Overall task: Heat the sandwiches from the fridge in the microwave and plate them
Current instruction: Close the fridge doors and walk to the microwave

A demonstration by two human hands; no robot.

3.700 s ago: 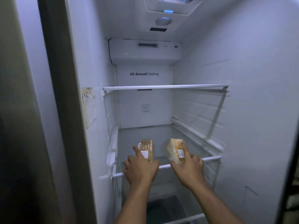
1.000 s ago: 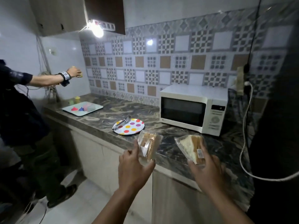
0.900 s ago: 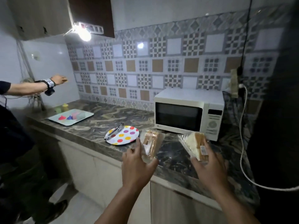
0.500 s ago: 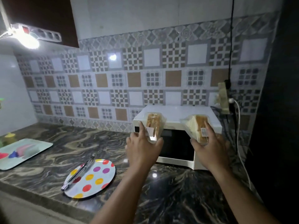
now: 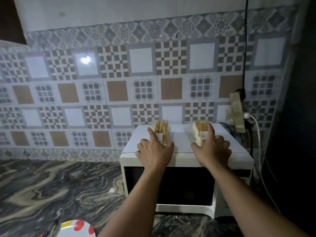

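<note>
Two wrapped sandwiches rest on top of the white microwave (image 5: pixel 186 161), whose dark door is closed. My left hand (image 5: pixel 154 151) grips the left sandwich (image 5: pixel 161 128), which stands on edge with its bread layers facing me. My right hand (image 5: pixel 212 149) grips the right sandwich (image 5: pixel 199 132), a clear-wrapped wedge with a small white label. Both packs touch the microwave's top. A polka-dot plate (image 5: pixel 75 229) peeks in at the bottom left, with tongs partly visible on it.
The microwave stands on a dark marbled counter (image 5: pixel 59 190) against a patterned tile wall. A power strip (image 5: pixel 236 113) with a white plug and cable hangs on the wall to the right. A tall dark surface fills the far right edge.
I carried both sandwiches from the fridge to the counter and stepped close to the microwave. Over the last half second both hands lowered the packs onto the microwave's top.
</note>
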